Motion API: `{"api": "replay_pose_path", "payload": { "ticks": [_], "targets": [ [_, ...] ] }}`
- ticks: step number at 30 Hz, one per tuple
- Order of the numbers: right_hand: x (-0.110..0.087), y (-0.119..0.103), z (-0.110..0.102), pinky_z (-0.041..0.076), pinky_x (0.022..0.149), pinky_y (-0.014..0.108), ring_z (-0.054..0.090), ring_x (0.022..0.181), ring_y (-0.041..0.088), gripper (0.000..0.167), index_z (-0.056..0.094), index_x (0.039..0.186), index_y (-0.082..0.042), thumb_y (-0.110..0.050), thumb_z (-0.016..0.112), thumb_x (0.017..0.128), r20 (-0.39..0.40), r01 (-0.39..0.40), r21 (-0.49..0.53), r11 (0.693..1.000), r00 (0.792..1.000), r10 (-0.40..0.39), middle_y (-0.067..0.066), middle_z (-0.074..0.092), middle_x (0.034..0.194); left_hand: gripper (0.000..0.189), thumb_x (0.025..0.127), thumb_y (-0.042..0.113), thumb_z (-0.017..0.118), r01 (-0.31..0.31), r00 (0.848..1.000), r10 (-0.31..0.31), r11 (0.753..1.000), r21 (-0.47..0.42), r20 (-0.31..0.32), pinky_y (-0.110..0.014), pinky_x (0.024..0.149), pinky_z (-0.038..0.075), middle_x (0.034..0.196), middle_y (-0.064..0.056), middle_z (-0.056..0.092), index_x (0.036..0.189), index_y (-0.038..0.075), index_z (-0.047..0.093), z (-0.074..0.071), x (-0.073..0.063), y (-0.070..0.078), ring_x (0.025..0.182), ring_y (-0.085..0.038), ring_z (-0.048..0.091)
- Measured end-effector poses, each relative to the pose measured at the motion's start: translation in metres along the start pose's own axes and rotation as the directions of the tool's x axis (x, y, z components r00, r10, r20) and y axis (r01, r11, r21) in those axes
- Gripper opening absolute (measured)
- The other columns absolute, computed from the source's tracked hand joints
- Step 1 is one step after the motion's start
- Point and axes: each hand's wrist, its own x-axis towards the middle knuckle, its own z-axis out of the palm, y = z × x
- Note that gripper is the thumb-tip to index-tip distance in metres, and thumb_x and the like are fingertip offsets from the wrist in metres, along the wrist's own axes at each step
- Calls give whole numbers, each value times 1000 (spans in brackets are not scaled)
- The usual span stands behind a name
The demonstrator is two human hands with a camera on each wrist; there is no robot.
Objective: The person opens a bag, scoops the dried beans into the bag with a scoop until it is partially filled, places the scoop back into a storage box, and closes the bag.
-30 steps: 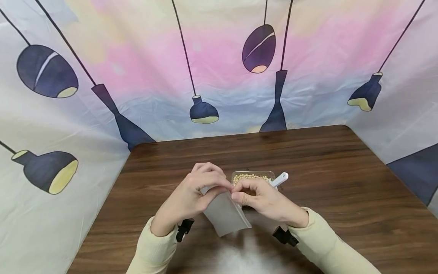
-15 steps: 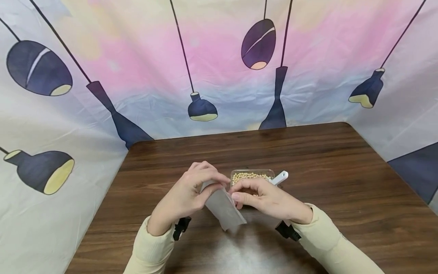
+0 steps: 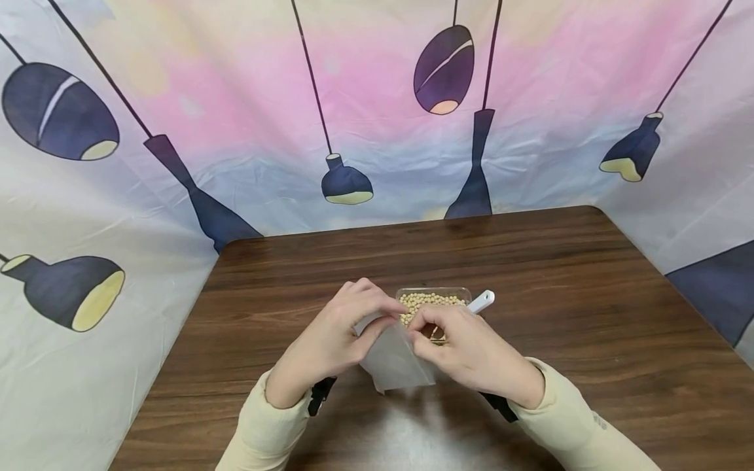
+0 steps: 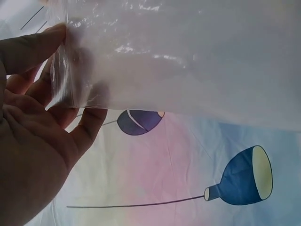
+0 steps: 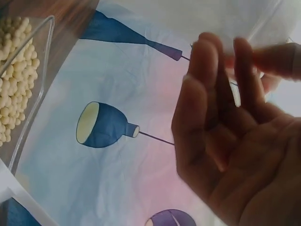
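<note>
A clear, frosty-looking plastic zip bag (image 3: 396,361) hangs between both hands above the table, its zip strip (image 4: 65,77) showing near the left fingers. My left hand (image 3: 332,337) holds the bag's upper corner between thumb and fingers. With thumb and index finger, my right hand (image 3: 471,347) pinches the bag's top edge on the other side. In the right wrist view the right fingertips (image 5: 242,44) overlap the plastic. Just behind the hands is a clear rectangular container (image 3: 434,289) of pale yellow soybeans (image 3: 417,301), partly hidden by the right hand.
A white handle (image 3: 483,301) leans out over the container's right side. Everything is on a dark wood table (image 3: 559,281). Behind it hangs a cloth backdrop (image 3: 253,131) printed with lamps.
The right fingers have shifted along the bag's edge and the right thumb and index have drawn together. The bag's lower end has swung slightly and spread wider. The container has not moved.
</note>
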Motion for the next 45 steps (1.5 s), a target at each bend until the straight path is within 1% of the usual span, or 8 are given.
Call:
{"api": "replay_pose_path", "payload": {
  "ticks": [5,9,13,17,24,34,39,45],
  "targets": [
    [4,1,4,48,64,25,57,71,3,11,63,86,-20,-12,58,92,-66,-32,-16,999,997,30,-12,60,76,37,88,27,72,195,979,-176,955,224,-101,-38,81,34,106,-10,51,110,4,53,3,0,11,94,-26,45],
    [7,5,7,49,64,26,58,73,8,9,65,93,-15,-15,57,98,-62,-28,133,991,997,37,-8,62,81,30,95,41,59,397,917,-393,888,229,-67,-27,59,35,68,7,43,79,18,51,7,0,19,63,-11,40],
    [9,7,14,49,67,28,58,75,11,9,66,93,-15,-15,59,98,-81,-18,226,974,996,38,-5,63,85,32,98,31,53,524,845,-534,839,146,36,-25,48,32,57,12,37,68,25,47,11,2,21,51,-4,36],
    [11,8,20,48,64,27,57,73,11,9,65,89,-16,-13,60,95,-102,-59,223,973,991,84,-5,62,83,28,91,16,54,549,829,-554,833,73,82,-24,47,31,57,12,37,65,23,45,12,3,20,49,-3,35],
    [12,8,24,44,54,26,53,57,10,10,61,83,-15,-7,56,85,-98,-127,151,980,985,143,-5,57,69,26,79,12,59,538,835,-545,837,97,77,-25,53,35,62,12,43,60,24,45,18,4,20,56,-5,39],
    [14,9,29,42,57,25,49,61,8,12,60,78,-19,-7,60,82,-144,-171,63,983,973,178,-8,55,69,26,77,10,58,603,786,-601,797,37,144,-22,50,32,53,16,37,57,20,45,17,3,17,47,1,32],
    [14,10,29,43,58,26,49,62,8,13,57,77,-19,-7,59,80,-182,-163,9,987,970,162,-9,53,67,28,77,6,57,600,789,-590,800,-7,173,-20,50,30,54,15,35,57,19,42,16,3,16,48,1,30],
    [16,19,20,43,59,26,51,63,9,12,58,79,-19,-8,59,83,-313,-191,22,981,931,188,-7,56,69,34,83,9,56,677,735,-658,729,-107,166,-21,47,24,52,11,26,57,15,35,5,2,19,46,-3,24]
  ]
}}
